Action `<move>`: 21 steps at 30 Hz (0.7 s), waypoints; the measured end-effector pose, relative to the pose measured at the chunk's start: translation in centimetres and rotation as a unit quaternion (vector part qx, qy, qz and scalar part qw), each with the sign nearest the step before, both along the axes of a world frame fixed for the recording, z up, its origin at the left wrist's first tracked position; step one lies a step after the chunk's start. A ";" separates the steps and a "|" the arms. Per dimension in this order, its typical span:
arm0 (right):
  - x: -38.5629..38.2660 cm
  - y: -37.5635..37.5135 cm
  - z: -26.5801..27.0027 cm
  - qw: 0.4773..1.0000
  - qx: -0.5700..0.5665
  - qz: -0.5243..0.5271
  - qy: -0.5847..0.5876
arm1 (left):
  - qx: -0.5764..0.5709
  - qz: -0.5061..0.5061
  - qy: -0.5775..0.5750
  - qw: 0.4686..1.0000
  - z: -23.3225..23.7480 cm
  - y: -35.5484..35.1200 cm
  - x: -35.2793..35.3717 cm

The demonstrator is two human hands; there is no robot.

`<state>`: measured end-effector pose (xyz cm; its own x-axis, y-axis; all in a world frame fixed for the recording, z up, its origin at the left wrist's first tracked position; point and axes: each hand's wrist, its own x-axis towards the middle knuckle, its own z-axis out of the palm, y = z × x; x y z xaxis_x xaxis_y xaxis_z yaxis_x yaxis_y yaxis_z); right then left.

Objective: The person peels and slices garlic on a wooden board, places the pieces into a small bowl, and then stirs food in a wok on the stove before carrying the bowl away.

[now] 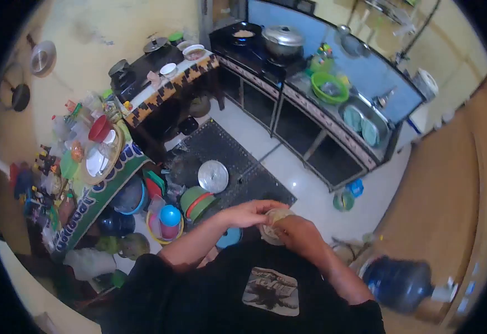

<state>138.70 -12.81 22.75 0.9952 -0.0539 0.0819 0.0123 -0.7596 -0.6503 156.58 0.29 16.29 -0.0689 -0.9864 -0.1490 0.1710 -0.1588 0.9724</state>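
Note:
Close to my body, both of my hands meet around a pale, beige round container, and its exact kind cannot be made out. My left hand reaches over its far left side, fingers curled along the upper edge. On the right, my right hand is closed at the container's rim, with the fingertips partly hidden. The hands cover much of its top, so any contents are hard to see. Just left of it, a blue round thing shows below my left forearm.
On the floor lie a dark mat, a round metal lid and a green tub. Ahead runs a counter with a large pot, a green basin and a sink. A blue water jug sits at right.

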 end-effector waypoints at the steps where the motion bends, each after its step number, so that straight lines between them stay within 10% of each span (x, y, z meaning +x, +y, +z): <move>1: 2.0 -2.3 -0.3 1.000 -0.004 0.016 -0.002 | 0.019 0.017 0.045 0.999 0.8 -1.0 1.2; 21: 43.8 -17.7 -2.0 0.918 -0.071 0.388 -0.040 | -0.075 0.362 0.052 0.928 -0.4 -9.8 29.2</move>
